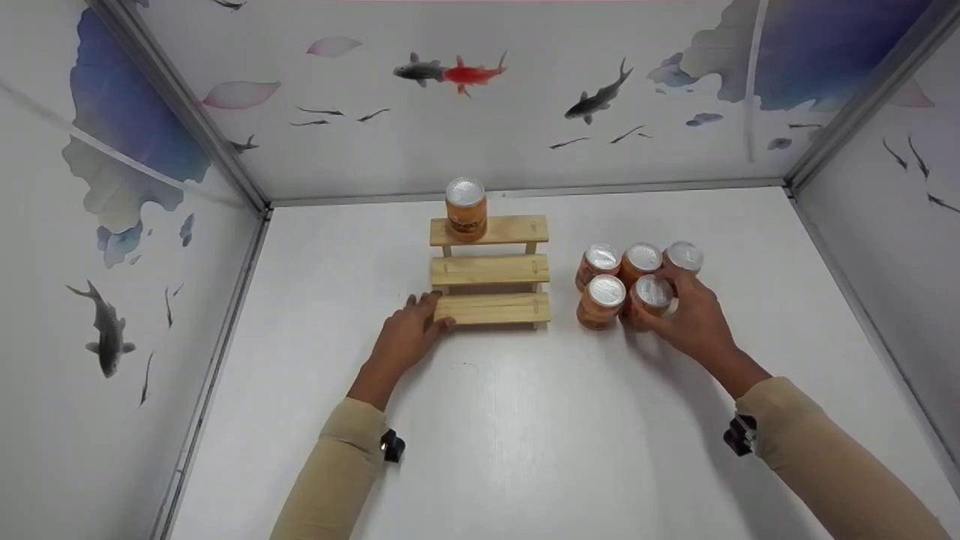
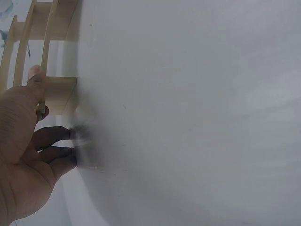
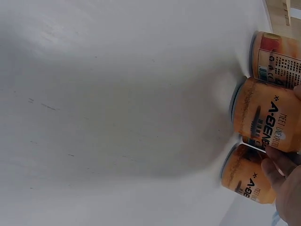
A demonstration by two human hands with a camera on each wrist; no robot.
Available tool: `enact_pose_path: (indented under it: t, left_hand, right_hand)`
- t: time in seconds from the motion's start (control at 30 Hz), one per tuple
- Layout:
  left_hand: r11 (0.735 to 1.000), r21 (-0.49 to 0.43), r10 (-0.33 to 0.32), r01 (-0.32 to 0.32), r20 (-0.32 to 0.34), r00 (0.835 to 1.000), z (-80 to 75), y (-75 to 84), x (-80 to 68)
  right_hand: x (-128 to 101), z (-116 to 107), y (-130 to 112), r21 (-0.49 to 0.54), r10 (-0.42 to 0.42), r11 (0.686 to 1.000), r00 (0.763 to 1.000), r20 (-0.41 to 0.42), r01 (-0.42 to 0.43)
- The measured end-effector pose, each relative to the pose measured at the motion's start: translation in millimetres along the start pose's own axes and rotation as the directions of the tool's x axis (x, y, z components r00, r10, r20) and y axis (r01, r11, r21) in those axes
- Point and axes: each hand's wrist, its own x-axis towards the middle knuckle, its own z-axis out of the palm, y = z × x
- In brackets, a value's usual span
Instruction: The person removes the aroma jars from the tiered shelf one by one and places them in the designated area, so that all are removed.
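A three-step wooden rack (image 1: 491, 309) stands on the white table. My left hand (image 1: 405, 334) grips the left end of its lowest step, with the thumb on the front edge; the left wrist view shows the other fingers (image 2: 61, 157) spread near the tabletop. One orange can (image 1: 466, 214) with a silver top stands upright on the highest step. To the right of the rack several similar cans (image 1: 600, 304) are grouped upright. My right hand (image 1: 697, 315) holds the front right can (image 1: 651, 294) between thumb and fingers; in the right wrist view this can (image 3: 263, 115) stands among its neighbours.
White panels (image 1: 525, 150) painted with fish and leaves enclose the table at the back and both sides. Grey metal strips (image 1: 360, 201) run along the panels' lower edges. The middle and lowest steps carry no cans.
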Motion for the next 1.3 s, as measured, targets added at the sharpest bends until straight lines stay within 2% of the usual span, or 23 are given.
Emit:
enact_pose_path:
  t: [0.3,0.83,1.3]
  left_hand:
    - [1.000,-0.017,-0.018,0.019,0.013,1.000,0.2,1.3,-1.1]
    - [1.000,-0.031,0.001,-0.001,0.004,1.000,0.3,-0.2,-1.1]
    - [1.000,-0.016,-0.009,0.009,0.007,1.000,1.2,-0.7,-0.5]
  right_hand:
    - [0,2,-1,-0.016,-0.006,1.000,1.000,-0.011,0.006]
    - [0,1,-1,-0.019,-0.015,1.000,1.000,0.022,0.015]
    - [4,-8,-6,-0.094,-0.022,0.995,0.998,0.055,0.027]
